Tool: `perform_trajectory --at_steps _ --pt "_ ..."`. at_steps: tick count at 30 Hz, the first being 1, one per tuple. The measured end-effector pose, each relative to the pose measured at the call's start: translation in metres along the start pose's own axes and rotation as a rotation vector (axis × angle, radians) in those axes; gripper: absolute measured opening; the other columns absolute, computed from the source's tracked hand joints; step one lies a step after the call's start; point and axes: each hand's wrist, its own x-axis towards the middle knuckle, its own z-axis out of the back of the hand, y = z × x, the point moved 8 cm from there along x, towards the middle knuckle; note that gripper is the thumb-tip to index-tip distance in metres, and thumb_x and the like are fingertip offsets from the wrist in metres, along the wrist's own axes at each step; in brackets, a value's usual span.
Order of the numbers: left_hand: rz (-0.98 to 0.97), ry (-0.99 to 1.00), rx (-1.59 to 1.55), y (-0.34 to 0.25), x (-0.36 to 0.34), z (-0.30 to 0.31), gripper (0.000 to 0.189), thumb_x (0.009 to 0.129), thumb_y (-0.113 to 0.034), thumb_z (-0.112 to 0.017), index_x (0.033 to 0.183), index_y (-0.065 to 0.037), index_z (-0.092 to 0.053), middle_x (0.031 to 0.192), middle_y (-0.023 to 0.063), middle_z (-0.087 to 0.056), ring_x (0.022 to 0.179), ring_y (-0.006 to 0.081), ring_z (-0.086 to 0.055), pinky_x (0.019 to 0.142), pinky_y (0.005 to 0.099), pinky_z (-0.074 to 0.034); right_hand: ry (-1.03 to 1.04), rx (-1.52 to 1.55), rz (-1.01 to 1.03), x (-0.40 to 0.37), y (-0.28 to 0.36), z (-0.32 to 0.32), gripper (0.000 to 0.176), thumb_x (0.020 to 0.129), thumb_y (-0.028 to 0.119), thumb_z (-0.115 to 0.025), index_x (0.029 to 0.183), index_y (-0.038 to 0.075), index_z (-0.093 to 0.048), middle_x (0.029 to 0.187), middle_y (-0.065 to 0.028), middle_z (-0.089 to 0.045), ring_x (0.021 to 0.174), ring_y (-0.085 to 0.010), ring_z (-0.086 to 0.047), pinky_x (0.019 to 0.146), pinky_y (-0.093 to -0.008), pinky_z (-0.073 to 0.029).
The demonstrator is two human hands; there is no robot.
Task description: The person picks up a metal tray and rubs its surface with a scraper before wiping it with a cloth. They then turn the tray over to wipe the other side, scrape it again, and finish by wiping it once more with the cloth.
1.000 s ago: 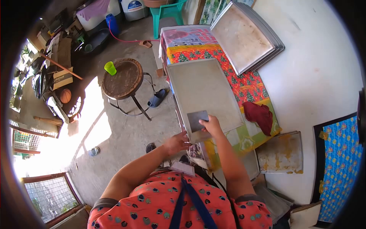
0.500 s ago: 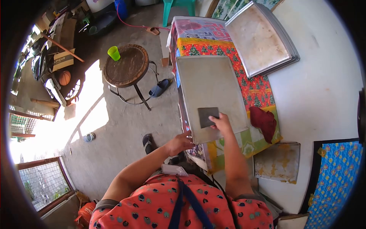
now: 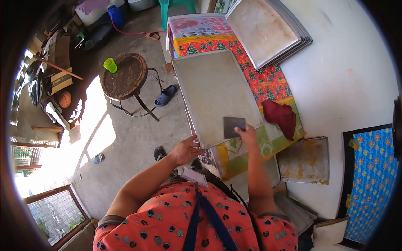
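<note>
A dark grey flat square piece [image 3: 233,127] is held in my right hand [image 3: 248,136], with the thumb over its right side. It overlaps the near edge of a large, dull metal tray [image 3: 215,88]. My left hand [image 3: 185,151] is at the tray's near left corner, fingers curled at the rim. Beneath the tray, a table with patterned covers [image 3: 270,90] shows red Christmas-tree print and green panels. To the right of the tray lies a crumpled dark red cloth [image 3: 279,119].
A stack of similar trays [image 3: 268,33] leans against the wall at the table's back right. Another stained tray [image 3: 303,160] stands low on the right. Left of the table is a round stool [image 3: 124,79] bearing a green cup [image 3: 110,65]. A slipper [image 3: 166,96] lies by the stool.
My right hand has drawn the grey square toward me, from the tray's surface to its near edge. My left hand stays at the corner. The whole view has shifted slightly.
</note>
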Motion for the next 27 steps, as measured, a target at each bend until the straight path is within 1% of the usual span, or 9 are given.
perform_trajectory --at_steps 3,6,9,11,14,17,22,25,27 --pt "-0.017 -0.015 -0.002 0.0 0.004 -0.003 0.064 0.087 -0.012 -0.043 0.146 -0.012 -0.017 0.124 0.0186 -0.05 0.11 0.0322 -0.053 0.097 0.0414 -0.042 -0.125 -0.037 -0.066 0.0 -0.007 0.036 0.022 0.08 0.016 -0.069 0.091 0.0 -0.061 0.072 -0.0065 -0.065 0.047 -0.011 -0.056 0.041 -0.0254 -0.045" --pt "-0.026 -0.011 0.015 0.0 0.001 -0.009 0.07 0.084 -0.009 -0.044 0.147 -0.011 -0.013 0.129 0.0213 -0.047 0.113 0.0334 -0.052 0.099 0.0418 -0.04 -0.029 0.055 -0.066 -0.023 -0.003 -0.03 0.022 0.08 0.016 -0.069 0.091 -0.001 -0.06 0.069 -0.0069 -0.064 0.045 -0.0122 -0.055 0.041 -0.0261 -0.045" --pt "-0.015 -0.062 -0.011 -0.002 -0.003 -0.008 0.07 0.084 -0.01 -0.045 0.146 -0.011 -0.013 0.128 0.0213 -0.047 0.112 0.0334 -0.053 0.099 0.0417 -0.041 -0.05 -0.068 0.075 -0.021 -0.005 -0.039 0.023 0.082 0.018 -0.068 0.093 0.0 -0.06 0.071 -0.0058 -0.062 0.043 -0.0113 -0.053 0.039 -0.0263 -0.043" --pt "-0.013 -0.075 -0.021 -0.001 -0.003 -0.005 0.07 0.084 -0.011 -0.046 0.146 -0.011 -0.014 0.127 0.0206 -0.047 0.111 0.0335 -0.053 0.098 0.0418 -0.041 -0.091 0.033 -0.018 -0.023 0.001 -0.016 0.023 0.082 0.017 -0.068 0.093 0.0 -0.059 0.071 -0.0061 -0.062 0.045 -0.012 -0.054 0.041 -0.0262 -0.044" --pt "-0.04 -0.044 -0.002 0.001 0.004 0.001 0.063 0.093 -0.025 -0.046 0.145 -0.01 -0.015 0.123 0.023 -0.049 0.105 0.0344 -0.056 0.097 0.0432 -0.042 -0.083 0.022 0.034 -0.028 0.007 -0.023 0.024 0.082 0.018 -0.068 0.093 -0.002 -0.059 0.07 -0.0066 -0.063 0.045 -0.0124 -0.054 0.042 -0.0257 -0.045" --pt "-0.015 -0.012 -0.005 0.002 0.006 0.003 0.066 0.091 -0.022 -0.047 0.146 -0.01 -0.012 0.122 0.0202 -0.05 0.105 0.0339 -0.056 0.097 0.0434 -0.042 0.018 -0.06 0.058 -0.04 0.012 -0.07 0.021 0.082 0.016 -0.068 0.087 -0.003 -0.059 0.068 -0.0084 -0.063 0.048 -0.0148 -0.057 0.045 -0.028 -0.046" --pt "-0.02 0.012 0.025 0.0 0.004 -0.001 0.07 0.084 -0.017 -0.049 0.145 -0.01 -0.016 0.117 0.0139 -0.053 0.105 0.0311 -0.055 0.097 0.0434 -0.041 -0.046 0.034 -0.022 -0.028 0.004 -0.04 0.027 0.08 0.019 -0.07 0.088 -0.005 -0.058 0.066 -0.0145 -0.062 0.048 -0.0202 -0.061 0.05 -0.0346 -0.049" --pt "-0.005 0.016 0.016 0.002 0.008 0.002 0.071 0.082 -0.016 -0.049 0.145 -0.011 -0.017 0.115 0.0131 -0.053 0.104 0.0302 -0.055 0.097 0.0429 -0.042 0.031 -0.18 0.127 -0.035 0.008 -0.08 0.022 0.081 0.016 -0.068 0.088 -0.003 -0.059 0.066 -0.0106 -0.063 0.046 -0.0168 -0.059 0.043 -0.0304 -0.046" --pt "-0.011 0.025 0.018 0.001 0.007 0.004 0.07 0.083 -0.016 -0.049 0.145 -0.01 -0.017 0.116 0.016 -0.052 0.105 0.0313 -0.055 0.097 0.0426 -0.042 0.008 -0.1 0.066 -0.031 0.007 -0.07 0.022 0.08 0.016 -0.07 0.088 -0.002 -0.059 0.065 -0.0092 -0.063 0.046 -0.0159 -0.058 0.045 -0.0304 -0.046"
